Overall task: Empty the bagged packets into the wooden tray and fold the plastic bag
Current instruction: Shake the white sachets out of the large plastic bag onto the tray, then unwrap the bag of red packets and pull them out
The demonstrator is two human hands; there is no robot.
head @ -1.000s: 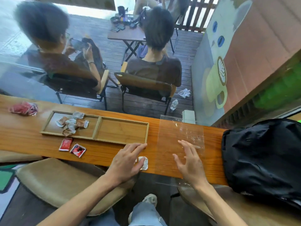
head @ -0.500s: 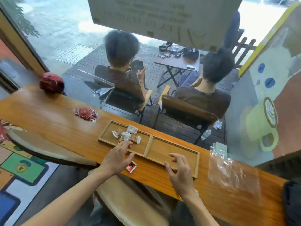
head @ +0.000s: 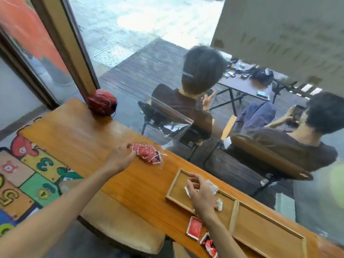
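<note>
**Left grip at the red bag, tray far to its right**

The grip of the left hand [head: 122, 157] is at the near-left end of the bag of red packets [head: 148, 152]; the fingers are spread and touch the bundle, but I cannot tell whether they already pinch the plastic. The right hand [head: 200, 192] is over the left compartment of the wooden tray [head: 236, 205], its fingers curled on a pale packet [head: 212, 187].

The bag lies on the desk [head: 78, 138], near its far edge by the window glass. Its long axis runs left to right, a little slanted toward the tray. The tray lies to the right of the bag and nearer to the person, well apart from it. So the left hand is much nearer to the bag, and I judge it must carry the bag rightward and toward the body to reach the tray.

Two loose red packets [head: 194, 228] lie on the desk just beside the near rim of the tray, under the right forearm.
</note>
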